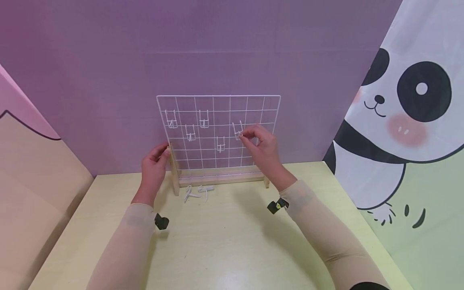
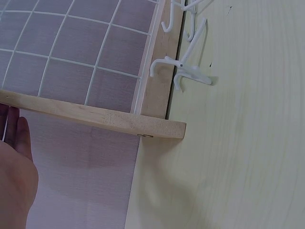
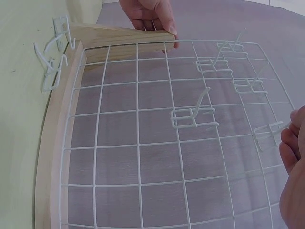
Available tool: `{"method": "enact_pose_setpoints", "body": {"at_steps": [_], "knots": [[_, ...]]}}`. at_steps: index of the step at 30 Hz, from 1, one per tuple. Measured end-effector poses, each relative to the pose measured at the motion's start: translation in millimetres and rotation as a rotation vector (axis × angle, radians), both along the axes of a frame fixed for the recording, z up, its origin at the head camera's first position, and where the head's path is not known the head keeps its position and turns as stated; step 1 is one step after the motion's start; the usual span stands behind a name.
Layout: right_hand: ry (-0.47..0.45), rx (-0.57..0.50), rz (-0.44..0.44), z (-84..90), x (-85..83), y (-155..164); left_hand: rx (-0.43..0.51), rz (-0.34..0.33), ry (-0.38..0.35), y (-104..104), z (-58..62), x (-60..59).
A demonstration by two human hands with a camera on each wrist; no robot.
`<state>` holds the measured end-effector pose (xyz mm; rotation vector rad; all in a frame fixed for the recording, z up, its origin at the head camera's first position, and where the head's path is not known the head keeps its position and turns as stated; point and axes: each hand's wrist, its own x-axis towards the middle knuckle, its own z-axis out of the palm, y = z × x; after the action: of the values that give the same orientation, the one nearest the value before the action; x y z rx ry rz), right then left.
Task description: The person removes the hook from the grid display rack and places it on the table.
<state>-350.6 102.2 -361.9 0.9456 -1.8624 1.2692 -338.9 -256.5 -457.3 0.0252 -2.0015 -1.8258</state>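
Note:
A white wire grid panel (image 1: 218, 96) stands in a wooden base on the table. My left hand (image 1: 153, 169) grips the top of the base's left wooden upright (image 1: 174, 171), thumb on the near side. On the right half of the grid, my right hand (image 1: 264, 147) pinches a white wire hook (image 1: 237, 133) between thumb and forefinger. That hook (image 3: 268, 129) lies against the grid wires in the right wrist view, with its prong end hidden by the fingers. Several like hooks hang on the grid to its left, the lowest being a hook (image 3: 194, 117) near the middle.
Two loose white hooks, one hook (image 1: 190, 194) and another hook (image 1: 206, 189), lie on the table just before the base. Behind the grid rises a purple backdrop (image 1: 217, 52). A panda-printed sheet (image 1: 398, 121) borders the table (image 1: 224, 241) at right.

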Motion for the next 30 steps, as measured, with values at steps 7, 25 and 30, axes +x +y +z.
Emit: {"method": "enact_pose_setpoints", "body": {"at_steps": [7,25,30], "knots": [[-0.031,0.047,0.014,-4.7,5.0,2,0.004,-0.011,0.035,1,-1.1,-1.5],[-0.053,0.106,0.054,-23.0,12.6,5,-0.005,-0.004,0.04,0,-2.6,-2.7],[-0.093,0.137,0.054,-27.8,15.4,7,-0.001,0.001,0.028,0,-1.6,-1.9]]}}
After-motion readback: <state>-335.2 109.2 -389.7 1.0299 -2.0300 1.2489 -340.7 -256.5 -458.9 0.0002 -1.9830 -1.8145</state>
